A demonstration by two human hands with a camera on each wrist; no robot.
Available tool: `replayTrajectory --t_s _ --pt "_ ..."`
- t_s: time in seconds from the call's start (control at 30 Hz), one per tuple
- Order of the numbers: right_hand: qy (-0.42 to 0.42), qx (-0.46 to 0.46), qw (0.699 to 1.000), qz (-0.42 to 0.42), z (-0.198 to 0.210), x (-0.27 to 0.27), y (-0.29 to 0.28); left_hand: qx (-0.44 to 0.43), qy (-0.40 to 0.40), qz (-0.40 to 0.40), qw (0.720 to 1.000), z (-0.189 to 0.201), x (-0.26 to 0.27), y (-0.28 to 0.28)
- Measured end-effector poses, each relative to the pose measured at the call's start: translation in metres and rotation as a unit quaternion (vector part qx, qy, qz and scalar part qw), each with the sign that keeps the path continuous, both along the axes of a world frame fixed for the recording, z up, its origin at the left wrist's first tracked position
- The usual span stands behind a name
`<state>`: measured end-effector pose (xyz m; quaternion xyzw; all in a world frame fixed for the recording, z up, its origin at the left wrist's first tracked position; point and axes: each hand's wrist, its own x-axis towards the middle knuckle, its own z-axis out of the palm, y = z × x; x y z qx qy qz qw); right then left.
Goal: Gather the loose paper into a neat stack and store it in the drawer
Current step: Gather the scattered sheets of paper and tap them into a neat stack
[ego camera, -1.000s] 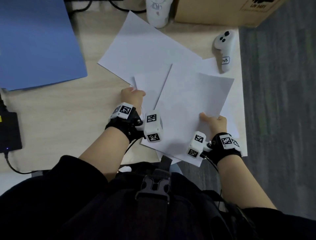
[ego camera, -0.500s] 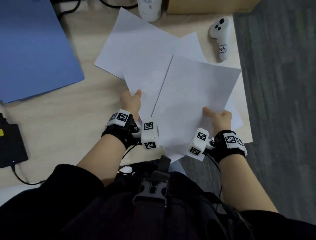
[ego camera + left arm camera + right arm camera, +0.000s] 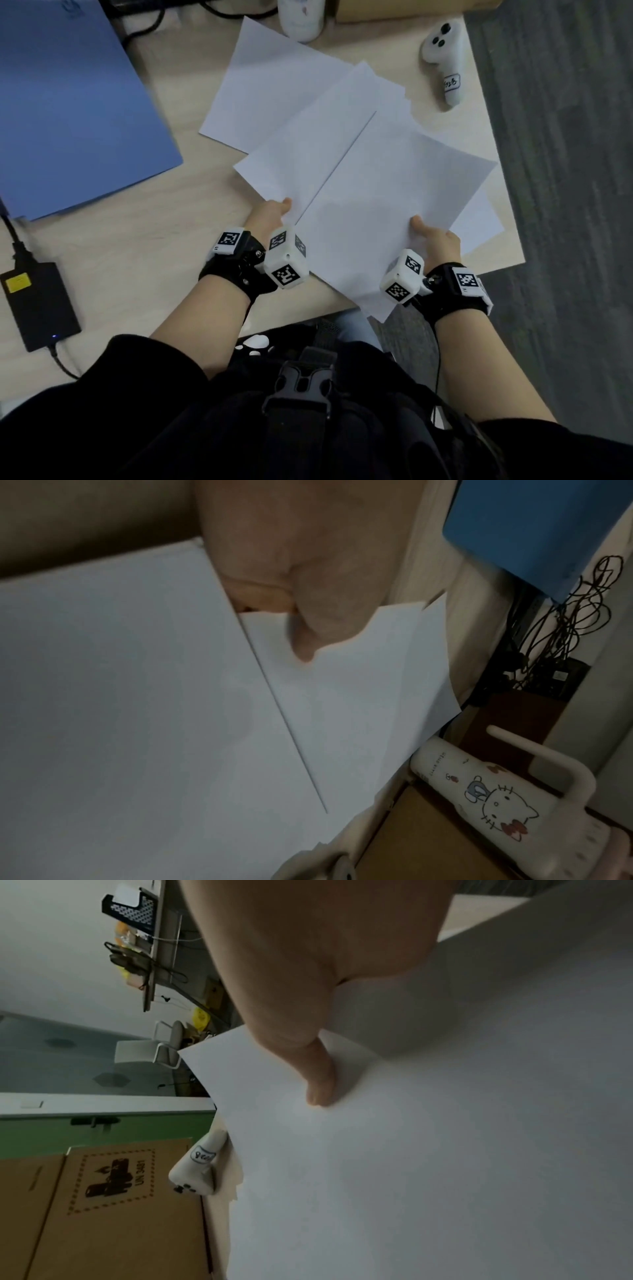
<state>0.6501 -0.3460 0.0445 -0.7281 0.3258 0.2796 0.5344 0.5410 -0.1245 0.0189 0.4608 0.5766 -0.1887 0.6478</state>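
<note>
Several white paper sheets lie fanned on the wooden desk [image 3: 120,260]. The top sheet [image 3: 394,198] is pinched at its near right edge by my right hand [image 3: 432,236], thumb [image 3: 318,1074] on top and the fingers hidden beneath. My left hand [image 3: 270,216] pinches the near corner of a second sheet [image 3: 308,150] that runs under the top one; its thumb [image 3: 308,631] presses on the paper. Another sheet [image 3: 274,89] lies flat farther back, partly covered. More sheet edges [image 3: 483,226] stick out at the right. No drawer is in view.
A blue folder [image 3: 68,102] covers the desk's left. A white controller [image 3: 445,58] lies at the back right, a white cartoon-printed bottle [image 3: 301,17] and a cardboard box [image 3: 394,10] behind the papers. A black power brick [image 3: 41,305] sits near left. The desk ends at the right over grey floor [image 3: 565,171].
Both hands kept their hold on the paper. The left hand's sheet slid away from me, farther over the back sheet, and the top sheet shifted with the right hand.
</note>
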Motion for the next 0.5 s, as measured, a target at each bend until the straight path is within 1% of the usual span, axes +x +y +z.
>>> replayTrajectory --t_s 0.03,0.07,0.1,0.13,0.23,0.27,0.3,0.33,0.37,0.4,0.43,0.47,0.5 --pt "0.0 0.003 1.0 -0.012 0.002 -0.001 0.002 -0.022 0.004 0.024 0.999 0.004 -0.001 -0.001" --pt "0.001 0.005 1.0 -0.025 0.002 -0.002 0.003 -0.059 -0.005 0.04 0.997 -0.003 -0.004 0.001" --pt "0.001 0.005 1.0 -0.031 0.004 -0.004 0.005 -0.092 0.002 0.048 0.995 0.006 -0.005 0.001" --pt "0.001 0.004 0.999 -0.032 0.005 -0.005 0.006 -0.108 -0.015 0.045 0.993 0.002 -0.008 0.005" --pt "-0.001 0.012 0.999 -0.042 0.007 -0.006 0.008 -0.123 -0.045 0.071 0.989 0.005 -0.013 0.009" --pt "-0.003 0.018 0.999 -0.044 0.006 -0.006 0.009 -0.122 -0.054 0.067 0.989 0.001 -0.015 0.009" --pt "-0.012 0.012 0.999 -0.038 0.005 -0.005 0.01 -0.146 -0.081 0.089 0.982 -0.011 -0.019 0.012" --pt "-0.008 0.014 0.999 -0.031 0.004 -0.005 0.011 -0.142 -0.097 0.107 0.979 -0.021 -0.021 0.013" --pt "-0.006 0.006 1.0 -0.011 0.002 -0.004 0.012 -0.154 -0.108 0.114 0.975 -0.02 -0.022 0.013" --pt "0.001 -0.003 1.0 -0.006 -0.002 -0.004 0.013 -0.158 -0.12 0.138 0.97 -0.014 -0.02 0.012" --pt "0.002 -0.006 1.0 -0.003 -0.001 -0.005 0.014 -0.18 -0.134 0.16 0.961 -0.004 -0.019 0.01" --pt "0.005 -0.007 1.0 -0.008 0.001 -0.007 0.017 -0.167 -0.137 0.147 0.965 0.003 -0.019 0.008" --pt "0.006 -0.008 1.0 -0.009 -0.001 -0.007 0.018 -0.171 -0.15 0.117 0.967 0.01 -0.019 0.006"
